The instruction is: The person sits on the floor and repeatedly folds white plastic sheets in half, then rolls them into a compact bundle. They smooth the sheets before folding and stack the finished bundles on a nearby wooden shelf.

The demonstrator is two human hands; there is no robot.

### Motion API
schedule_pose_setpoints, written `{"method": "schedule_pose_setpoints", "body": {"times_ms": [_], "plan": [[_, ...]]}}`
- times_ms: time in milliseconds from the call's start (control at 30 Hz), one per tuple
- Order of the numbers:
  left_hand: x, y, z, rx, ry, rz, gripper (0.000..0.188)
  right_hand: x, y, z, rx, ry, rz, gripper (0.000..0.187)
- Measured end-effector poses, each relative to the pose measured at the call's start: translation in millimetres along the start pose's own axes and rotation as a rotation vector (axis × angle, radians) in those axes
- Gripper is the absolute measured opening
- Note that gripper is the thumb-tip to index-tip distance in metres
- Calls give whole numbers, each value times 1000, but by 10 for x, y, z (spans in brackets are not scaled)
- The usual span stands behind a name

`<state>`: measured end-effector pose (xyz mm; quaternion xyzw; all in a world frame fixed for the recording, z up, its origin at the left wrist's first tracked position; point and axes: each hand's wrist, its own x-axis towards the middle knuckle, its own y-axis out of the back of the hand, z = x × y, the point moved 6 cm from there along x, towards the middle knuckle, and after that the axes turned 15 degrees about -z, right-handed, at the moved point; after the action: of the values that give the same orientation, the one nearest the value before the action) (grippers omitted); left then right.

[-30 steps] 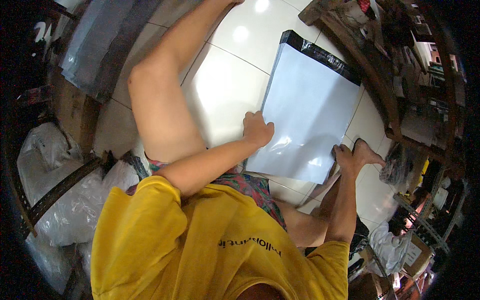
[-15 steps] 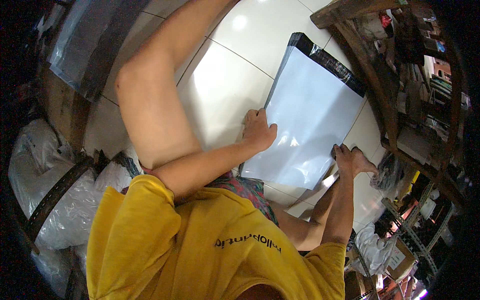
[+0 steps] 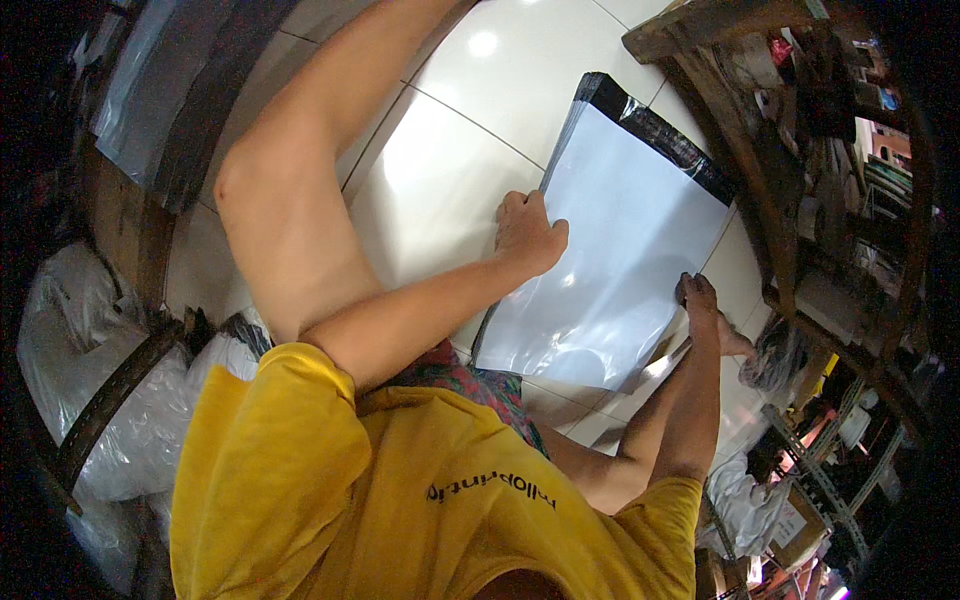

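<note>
A stack of plastic mailing bags [image 3: 630,220], glossy pale grey with a black band across the far end, lies slanted on the floor in front of me. My left hand [image 3: 530,235] is closed on its left edge, the thumb on top and the fingers curled at the side. At the right edge, lower down, my right hand [image 3: 700,297] also grips the stack with bent fingers, which are partly hidden. The near end of the stack bulges slightly and reflects light.
White tiles [image 3: 450,140] cover the floor around my bare legs. A wooden frame [image 3: 690,80] and crowded shelves stand on the right, with a cardboard box [image 3: 800,525] below. Clear plastic-wrapped bundles [image 3: 130,380] fill the left side, under dark plastic sheeting [image 3: 185,100].
Both hands have slid a little farther away along the edges of the stack, the left one also slightly rightward. The near end of the stack now bulges more.
</note>
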<state>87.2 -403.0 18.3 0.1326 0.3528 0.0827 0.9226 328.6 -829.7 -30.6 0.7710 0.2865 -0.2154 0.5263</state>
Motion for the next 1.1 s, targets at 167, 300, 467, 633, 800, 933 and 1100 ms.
{"method": "schedule_pose_setpoints", "body": {"times_ms": [167, 300, 467, 633, 800, 933, 1100], "plan": [[11, -37, 23, -27, -19, -44, 52, -20, 42, -1, -233, 175, -85, 45], [176, 114, 89, -45, -47, 18, 52, 6, 19, -393, 374, -4, -273, 23], [630, 396, 398, 13, -103, 212, 51, 82, 248, -993, 378, 65, -107, 40], [807, 423, 516, 49, -16, 54, 51, 222, 257, -1103, 256, 3, -168, 54], [847, 406, 513, 41, -44, -6, 55, 93, 256, -1003, 307, 29, -153, 55], [990, 686, 819, 193, -385, 270, 65, -618, 217, -586, 325, 0, 297, 38], [1204, 680, 1945, 508, -711, 122, 64, -2168, -318, -895, 384, 10, 871, 32]]}}
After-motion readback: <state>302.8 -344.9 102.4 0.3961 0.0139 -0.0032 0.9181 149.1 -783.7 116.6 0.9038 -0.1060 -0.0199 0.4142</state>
